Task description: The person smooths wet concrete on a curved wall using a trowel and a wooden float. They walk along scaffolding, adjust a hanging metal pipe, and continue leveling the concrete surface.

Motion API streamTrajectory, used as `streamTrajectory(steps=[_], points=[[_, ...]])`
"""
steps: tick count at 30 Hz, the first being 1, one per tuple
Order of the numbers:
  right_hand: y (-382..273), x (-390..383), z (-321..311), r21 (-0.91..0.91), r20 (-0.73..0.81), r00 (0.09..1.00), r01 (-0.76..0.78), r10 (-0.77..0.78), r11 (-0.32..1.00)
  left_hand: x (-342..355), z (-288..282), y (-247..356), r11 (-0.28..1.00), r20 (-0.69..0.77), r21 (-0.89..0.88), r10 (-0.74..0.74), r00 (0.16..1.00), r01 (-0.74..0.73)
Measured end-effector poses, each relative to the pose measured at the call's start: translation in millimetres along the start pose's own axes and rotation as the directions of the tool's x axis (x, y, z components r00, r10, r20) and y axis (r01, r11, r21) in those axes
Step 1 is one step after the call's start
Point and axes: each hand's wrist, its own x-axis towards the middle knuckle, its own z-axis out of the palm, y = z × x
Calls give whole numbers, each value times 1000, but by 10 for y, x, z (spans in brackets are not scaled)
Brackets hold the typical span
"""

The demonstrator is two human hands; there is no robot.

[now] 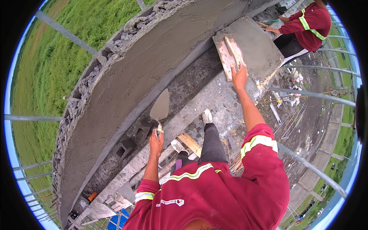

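Observation:
My left hand [156, 142] is closed around the handle of a pointed trowel [159, 105], whose mortar-coated blade points away from me beside the curved plastered wall [142, 61]. My right hand [239, 76] grips a rectangular wooden float [223, 51] with a pale, mottled back and a long handle. The float rests at the left edge of a board [260, 50] spread with wet grey mortar, to the right of the wall's far section. The underside of the float is hidden.
A co-worker [314, 27] in maroon sleeves works at the upper right, hands near the board. Metal bars [318, 168] jut out on both sides. A concrete ledge [184, 122], planks [189, 142] and debris surround my feet. Grass [46, 69] lies far below beyond the wall's rough top.

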Motion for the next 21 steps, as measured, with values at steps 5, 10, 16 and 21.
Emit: streamTrajectory(steps=[5, 10, 16, 21], points=[[294, 758, 558, -150, 138, 985, -84, 105, 985, 249, 454, 535, 999, 2, 38, 16, 1000, -16], [364, 925, 697, -153, 241, 966, -56, 92, 987, 414, 691, 650, 990, -28, 129, -53, 998, 57], [131, 175, 273, 51, 236, 965, -126, 111, 991, 452, 719, 562, 997, -20, 64, -41, 999, 43], [-202, -774, 86, 23, 263, 959, -112, 102, 993, 537, 503, 467, 999, 131, -8, 51, 990, -50]])
